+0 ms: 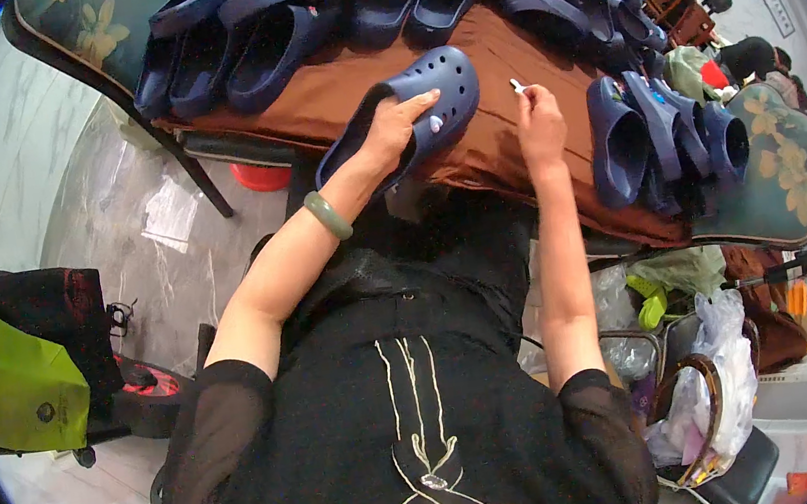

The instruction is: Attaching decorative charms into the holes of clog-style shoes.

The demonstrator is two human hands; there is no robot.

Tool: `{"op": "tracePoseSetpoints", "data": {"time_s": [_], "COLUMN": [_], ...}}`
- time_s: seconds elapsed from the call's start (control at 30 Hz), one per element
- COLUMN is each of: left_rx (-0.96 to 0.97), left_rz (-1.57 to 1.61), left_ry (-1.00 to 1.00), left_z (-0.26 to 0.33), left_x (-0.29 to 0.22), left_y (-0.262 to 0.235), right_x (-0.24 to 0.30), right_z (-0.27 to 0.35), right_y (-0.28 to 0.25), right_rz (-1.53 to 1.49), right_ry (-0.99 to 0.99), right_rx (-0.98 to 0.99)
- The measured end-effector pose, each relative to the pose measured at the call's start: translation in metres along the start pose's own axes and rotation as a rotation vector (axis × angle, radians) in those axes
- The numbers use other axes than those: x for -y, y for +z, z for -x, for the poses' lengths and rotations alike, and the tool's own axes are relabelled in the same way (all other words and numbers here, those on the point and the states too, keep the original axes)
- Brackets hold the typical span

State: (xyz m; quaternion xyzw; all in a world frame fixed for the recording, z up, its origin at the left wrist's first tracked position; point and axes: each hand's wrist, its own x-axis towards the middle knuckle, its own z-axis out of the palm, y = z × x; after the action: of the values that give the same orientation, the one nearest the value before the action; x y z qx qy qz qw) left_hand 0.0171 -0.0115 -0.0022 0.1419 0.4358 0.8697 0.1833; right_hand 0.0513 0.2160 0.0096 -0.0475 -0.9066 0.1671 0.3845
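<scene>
Brown cloth table (pixel 502 154) spreads under the left hand (pixel 395 124), which grips a navy perforated foam clog (pixel 415 99) near the table's near edge, while the right hand (pixel 538 120) pinches a small white charm (pixel 515 85) just right of it, beyond which many more navy clogs (pixel 656 130) crowd far and right.

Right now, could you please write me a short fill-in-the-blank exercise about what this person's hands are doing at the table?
1. The left hand grips a clog whose colour is ____.
2. The right hand pinches a small ____ piece in its fingers.
3. The bangle sits on the ____ wrist.
4. The cloth covering the table is ____.

Missing words: navy blue; white; left; brown
</scene>
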Motion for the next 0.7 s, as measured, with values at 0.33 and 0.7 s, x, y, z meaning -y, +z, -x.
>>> {"op": "tracePoseSetpoints", "data": {"time_s": [0.33, 0.7], "left_rx": [-0.091, -0.052], "left_rz": [-0.217, -0.194], "left_ry": [0.134, 0.192], "left_z": [0.004, 0.006], "left_x": [-0.001, 0.002], "left_y": [0.002, -0.003], "right_x": [0.072, 0.094], "right_z": [0.004, 0.019], "right_y": [-0.026, 0.004], "right_rz": [-0.358, 0.021], "right_ry": [-0.078, -0.565], "right_rx": [0.501, 0.363]}}
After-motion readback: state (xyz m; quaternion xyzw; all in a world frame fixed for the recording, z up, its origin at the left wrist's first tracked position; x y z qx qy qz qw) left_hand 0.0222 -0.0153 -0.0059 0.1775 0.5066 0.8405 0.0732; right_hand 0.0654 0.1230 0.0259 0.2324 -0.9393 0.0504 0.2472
